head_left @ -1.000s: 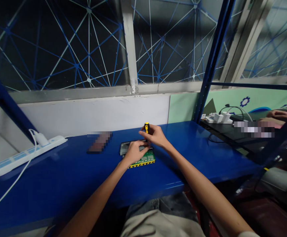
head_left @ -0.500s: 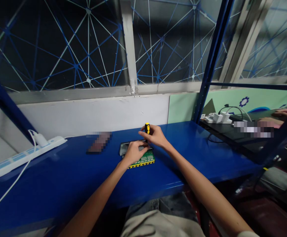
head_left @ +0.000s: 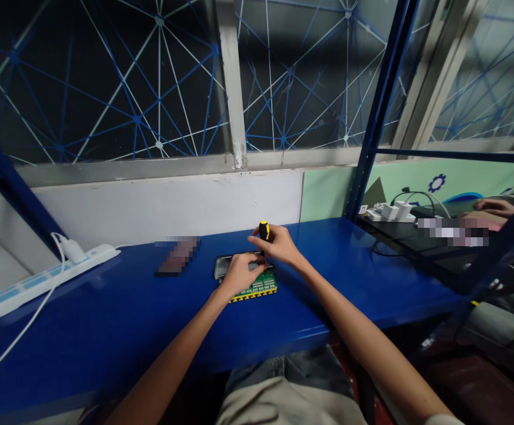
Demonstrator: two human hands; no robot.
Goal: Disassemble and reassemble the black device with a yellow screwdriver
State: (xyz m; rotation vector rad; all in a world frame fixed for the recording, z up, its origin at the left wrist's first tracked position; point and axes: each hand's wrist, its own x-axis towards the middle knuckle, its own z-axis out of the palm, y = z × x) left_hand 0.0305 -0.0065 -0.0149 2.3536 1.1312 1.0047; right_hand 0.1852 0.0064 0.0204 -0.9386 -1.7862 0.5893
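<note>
A green circuit board (head_left: 263,283) with a yellow-and-black strip along its near edge lies on the blue table, beside a grey case (head_left: 222,267). My right hand (head_left: 278,243) grips a black-and-yellow screwdriver (head_left: 264,229), held upright with its shaft pointing down at the board's far right part. Over the board and case rests my left hand (head_left: 242,273), its thumb and fingertips bent together close around the screwdriver's lower end. What those fingertips pinch is hidden, and so is the screwdriver's tip.
To the left, a white power strip (head_left: 48,282) with a plug and cable lies on the blue table (head_left: 150,330). A blurred-out flat object (head_left: 178,255) sits left of the case. At right, beyond a blue post, another person's hand (head_left: 496,208) is over a dark table.
The screwdriver handle has turned a little in my right hand, its yellow marks now facing differently. My left hand and the board stay put. The other person's hand at right has shifted.
</note>
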